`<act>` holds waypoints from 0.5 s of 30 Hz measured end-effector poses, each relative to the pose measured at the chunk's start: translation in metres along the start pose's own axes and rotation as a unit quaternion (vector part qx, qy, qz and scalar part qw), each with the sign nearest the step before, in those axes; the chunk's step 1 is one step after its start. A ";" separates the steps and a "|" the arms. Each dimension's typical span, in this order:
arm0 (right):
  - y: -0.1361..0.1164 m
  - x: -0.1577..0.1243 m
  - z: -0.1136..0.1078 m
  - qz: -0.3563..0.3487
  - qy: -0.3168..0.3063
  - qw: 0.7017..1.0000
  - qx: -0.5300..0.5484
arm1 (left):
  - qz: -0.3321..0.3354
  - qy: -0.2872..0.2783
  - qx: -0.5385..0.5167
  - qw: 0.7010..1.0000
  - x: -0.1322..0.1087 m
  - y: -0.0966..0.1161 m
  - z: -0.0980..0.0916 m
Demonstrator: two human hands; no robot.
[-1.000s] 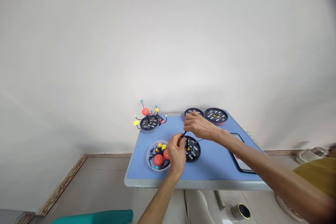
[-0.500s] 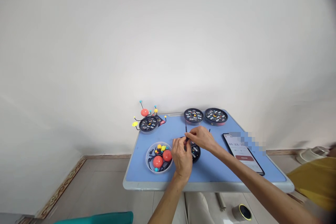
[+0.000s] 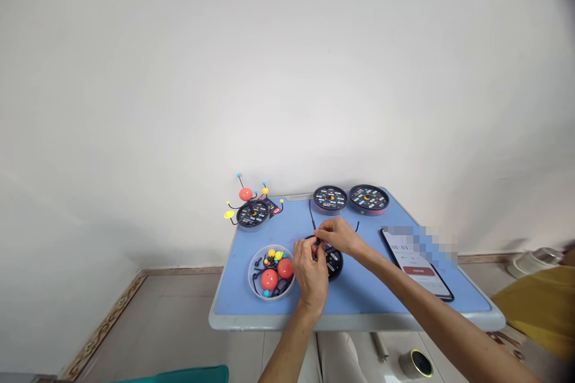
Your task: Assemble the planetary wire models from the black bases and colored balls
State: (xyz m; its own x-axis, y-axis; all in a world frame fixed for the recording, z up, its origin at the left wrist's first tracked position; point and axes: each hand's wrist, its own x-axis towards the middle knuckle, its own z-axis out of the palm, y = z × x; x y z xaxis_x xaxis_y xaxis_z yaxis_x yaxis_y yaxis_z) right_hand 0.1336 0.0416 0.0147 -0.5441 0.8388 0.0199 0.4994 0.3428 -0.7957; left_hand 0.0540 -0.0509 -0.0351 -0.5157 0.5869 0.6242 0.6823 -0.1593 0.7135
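Observation:
My left hand is closed around small black parts above a round black base printed with pictures. Its fingers hide most of what they grip. My right hand pinches at the same spot, where the lower end of a thin black rod meets the fingers. That rod points up and away, leaning left. Behind the right hand, the tip of another black rod shows. To the left, a clear round bowl holds red balls, smaller yellow and blue balls and black pieces.
At the back left stands an assembled planet model with coloured balls on curved arms. Two round black discs lie along the back edge of the blue table. A phone showing a timer lies at the right.
The black rod has swung from nearly upright to a lean toward the left. Both hands stay together over the base, with only a slight shift of the fingers.

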 end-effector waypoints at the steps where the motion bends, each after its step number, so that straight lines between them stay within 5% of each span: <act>1: 0.000 0.000 0.000 0.002 -0.002 1.000 0.004 | -0.005 -0.001 -0.007 1.000 -0.001 -0.001 0.000; 15: 0.002 0.004 0.002 0.041 -0.016 0.997 0.070 | -0.053 -0.001 -0.037 0.998 -0.004 -0.004 0.002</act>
State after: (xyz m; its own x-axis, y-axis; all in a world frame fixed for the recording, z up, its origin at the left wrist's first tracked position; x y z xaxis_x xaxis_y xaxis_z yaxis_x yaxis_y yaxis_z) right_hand 0.1313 0.0451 0.0118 -0.5268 0.8474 -0.0663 0.4452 0.2087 -0.8707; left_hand 0.0545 -0.0513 -0.0411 -0.5820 0.6050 0.5433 0.5836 -0.1545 0.7972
